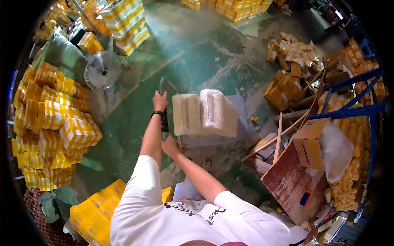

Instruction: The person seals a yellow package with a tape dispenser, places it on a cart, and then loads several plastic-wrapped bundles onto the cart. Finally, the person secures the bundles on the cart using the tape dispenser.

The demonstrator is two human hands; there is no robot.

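My left hand [160, 100], with a black band at the wrist, is closed round the dark upright bar of a handle [163, 84] whose top curves over. Lower on the same bar, my right hand [170, 146] is closed near its bottom end. Just right of the bar, pale rolls wrapped in clear plastic [186, 115] stand side by side on a grey flat platform [242, 110]. A second wrapped bundle [217, 112] with a shiny plastic top adjoins them.
Yellow-taped boxes [80, 133] are stacked at the left, with more at lower left. A round clear disc [102, 70] lies upper left. Right are a carton [310, 143], wooden boards, a red-brown panel [287, 184] and a blue metal frame [349, 110].
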